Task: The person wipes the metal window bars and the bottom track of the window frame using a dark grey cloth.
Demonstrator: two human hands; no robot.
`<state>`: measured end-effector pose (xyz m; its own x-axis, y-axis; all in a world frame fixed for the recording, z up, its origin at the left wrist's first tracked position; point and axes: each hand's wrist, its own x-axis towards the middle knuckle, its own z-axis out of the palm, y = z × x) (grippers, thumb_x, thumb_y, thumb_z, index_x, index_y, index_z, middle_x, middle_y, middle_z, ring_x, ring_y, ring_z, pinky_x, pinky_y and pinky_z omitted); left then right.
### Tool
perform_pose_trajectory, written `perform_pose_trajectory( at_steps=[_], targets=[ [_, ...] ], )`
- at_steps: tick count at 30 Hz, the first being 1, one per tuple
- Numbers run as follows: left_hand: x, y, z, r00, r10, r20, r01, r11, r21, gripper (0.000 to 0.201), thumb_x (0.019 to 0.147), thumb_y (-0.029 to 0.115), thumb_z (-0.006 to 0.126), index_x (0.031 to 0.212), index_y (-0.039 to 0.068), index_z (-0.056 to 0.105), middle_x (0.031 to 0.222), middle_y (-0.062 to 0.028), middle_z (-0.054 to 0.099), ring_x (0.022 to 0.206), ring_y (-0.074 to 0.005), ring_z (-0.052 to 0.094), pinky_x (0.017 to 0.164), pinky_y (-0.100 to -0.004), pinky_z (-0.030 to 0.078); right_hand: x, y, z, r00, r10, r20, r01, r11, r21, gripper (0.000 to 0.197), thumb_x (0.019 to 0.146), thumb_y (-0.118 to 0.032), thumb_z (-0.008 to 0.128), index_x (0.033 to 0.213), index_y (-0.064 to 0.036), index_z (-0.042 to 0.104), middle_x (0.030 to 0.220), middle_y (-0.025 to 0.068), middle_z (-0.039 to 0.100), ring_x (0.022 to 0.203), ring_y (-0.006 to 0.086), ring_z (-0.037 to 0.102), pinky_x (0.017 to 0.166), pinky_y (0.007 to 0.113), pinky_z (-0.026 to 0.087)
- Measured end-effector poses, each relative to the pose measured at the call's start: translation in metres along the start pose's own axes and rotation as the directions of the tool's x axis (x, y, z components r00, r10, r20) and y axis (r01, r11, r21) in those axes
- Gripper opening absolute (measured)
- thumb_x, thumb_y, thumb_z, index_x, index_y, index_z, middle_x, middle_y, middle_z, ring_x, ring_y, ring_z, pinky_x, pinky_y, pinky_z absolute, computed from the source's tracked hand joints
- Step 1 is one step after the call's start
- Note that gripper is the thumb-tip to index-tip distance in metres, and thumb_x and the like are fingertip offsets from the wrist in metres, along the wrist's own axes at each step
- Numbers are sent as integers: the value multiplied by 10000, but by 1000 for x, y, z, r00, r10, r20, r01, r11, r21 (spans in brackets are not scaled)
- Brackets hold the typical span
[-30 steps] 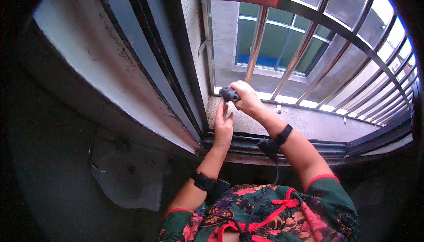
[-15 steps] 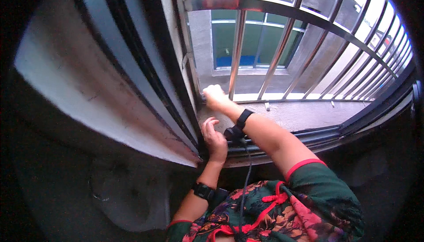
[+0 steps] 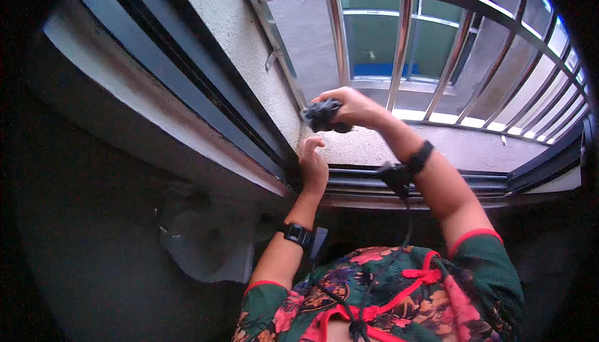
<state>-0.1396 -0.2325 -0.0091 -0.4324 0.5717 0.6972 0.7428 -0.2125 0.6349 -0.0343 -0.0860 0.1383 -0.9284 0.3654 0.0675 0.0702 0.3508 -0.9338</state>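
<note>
My right hand (image 3: pixel 359 108) grips a dark grey, crumpled rag (image 3: pixel 322 116) above the ledge outside the window, close to the left wall. Below it, my left hand (image 3: pixel 314 166) is at the corner where the black window frame (image 3: pixel 249 133) meets the sill track. Its fingers are loosely bent, with nothing visible in them; whether they press on the frame is hard to tell. Both wrists wear black bands, and a black device (image 3: pixel 397 178) with a cord hangs by the right one.
Metal security bars (image 3: pixel 399 55) stand beyond the pale rough ledge (image 3: pixel 368 148). The dark window track (image 3: pixel 449 183) runs along the near side. A small bracket (image 3: pixel 270 61) sticks out of the left wall. Another window shows across the gap.
My right hand has drawn back from the bars' lower left corner, bringing the rag into sight. My left hand has shifted slightly up and right, its fingers more bent. The view has swung.
</note>
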Motion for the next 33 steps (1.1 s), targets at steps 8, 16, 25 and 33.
perform_pose_trajectory(
  at_steps=[8, 16, 25, 33],
  targets=[
    [-24, 115, 5, 942, 37, 334, -4, 995, -100, 262, 714, -130, 445, 881, 8, 592, 955, -157, 638, 953, -347, 595, 873, -403, 468, -175, 32, -15, 990, 55, -130, 9, 892, 452, 436, 708, 5, 678, 1143, 11, 647, 1164, 98, 656, 1049, 161, 592, 983, 286, 427],
    [-77, 188, 37, 779, -340, 527, 548, 777, -309, 297, 957, 28, 523, 1254, 27, 538, 1129, -103, 642, 1027, -172, 614, 896, -288, 477, -281, 70, -14, 986, 90, -143, 54, 632, 773, 527, 690, 24, 687, 1210, 8, 608, 1161, 68, 663, 1053, 164, 614, 987, 297, 439],
    [-102, 223, 39, 716, -202, 668, 583, 699, -414, 629, 863, 72, 641, 1431, 65, 373, 1393, -113, 449, 1280, -233, 451, 1092, -361, 344, -310, 82, 29, 965, -95, -245, 212, 833, 512, 474, 772, -182, 717, 1209, -37, 605, 1263, 93, 584, 1190, 198, 515, 1045, 342, 369],
    [-116, 241, 57, 786, -283, 550, 437, 883, -171, 634, 736, -4, 753, 1306, 68, 485, 1247, -112, 565, 1159, -213, 547, 991, -337, 432, -324, 72, 30, 930, -59, -363, 280, 756, 592, 560, 729, -148, 725, 1248, -23, 556, 1407, 130, 489, 1312, 243, 446, 1102, 363, 316]
  ],
)
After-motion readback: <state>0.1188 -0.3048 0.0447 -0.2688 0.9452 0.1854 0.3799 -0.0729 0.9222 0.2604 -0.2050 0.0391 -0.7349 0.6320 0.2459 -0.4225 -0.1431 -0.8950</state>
